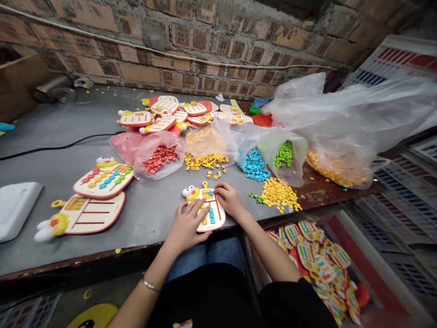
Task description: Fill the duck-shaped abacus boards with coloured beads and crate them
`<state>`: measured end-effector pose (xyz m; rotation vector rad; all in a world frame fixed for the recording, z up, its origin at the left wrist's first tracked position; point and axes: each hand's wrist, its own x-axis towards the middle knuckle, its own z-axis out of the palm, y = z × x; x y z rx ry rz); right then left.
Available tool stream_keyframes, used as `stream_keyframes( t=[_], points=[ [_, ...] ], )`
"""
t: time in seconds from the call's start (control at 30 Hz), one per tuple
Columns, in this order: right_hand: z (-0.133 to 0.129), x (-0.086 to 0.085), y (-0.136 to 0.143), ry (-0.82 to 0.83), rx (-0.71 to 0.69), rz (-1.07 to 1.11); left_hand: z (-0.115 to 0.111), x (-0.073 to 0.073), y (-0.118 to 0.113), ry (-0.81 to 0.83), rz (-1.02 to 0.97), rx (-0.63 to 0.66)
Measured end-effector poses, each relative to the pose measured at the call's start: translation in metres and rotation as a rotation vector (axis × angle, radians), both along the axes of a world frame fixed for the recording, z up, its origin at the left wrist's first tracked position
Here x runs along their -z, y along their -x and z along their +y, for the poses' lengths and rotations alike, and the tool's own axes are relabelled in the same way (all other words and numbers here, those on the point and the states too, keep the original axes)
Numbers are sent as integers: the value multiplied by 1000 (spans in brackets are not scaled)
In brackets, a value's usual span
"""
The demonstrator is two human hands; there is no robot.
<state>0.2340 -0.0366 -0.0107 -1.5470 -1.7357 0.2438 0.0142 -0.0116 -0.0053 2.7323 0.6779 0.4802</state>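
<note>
In front of me a cream toy board [216,222] with a duck-like head lies at the table's near edge. My left hand [186,223] rests over its left side, fingers across the face and thumb along the near edge, holding it. Yellow and blue pieces sit in its slots, partly hidden by my fingers. The fingertips of my right hand [230,199] are closed on a small blue piece [210,192] at the top of the board, by the yellow window. Right of the board are a loose yellow pile [280,193] and a few green pieces [256,198].
Bags of red pieces [159,159], yellow pieces [205,160], blue pieces [254,164] and green pieces [284,155] stand behind. Two boards [99,214] overlap at left; several more [164,114] are heaped at the back. A bin [362,241] of filled boards is below right.
</note>
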Motion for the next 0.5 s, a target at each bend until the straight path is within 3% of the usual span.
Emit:
stream_keyframes(
  t=[0.23,0.4,0.5],
  points=[
    [-3,-9,3,-19,8,9,0,0,0,0,5,-5],
    [14,-8,1,38,-105,-14,-1,0,0,6,11,-10],
    [17,-7,-5,21,-22,60,0,0,0,7,10,-8]
  ],
)
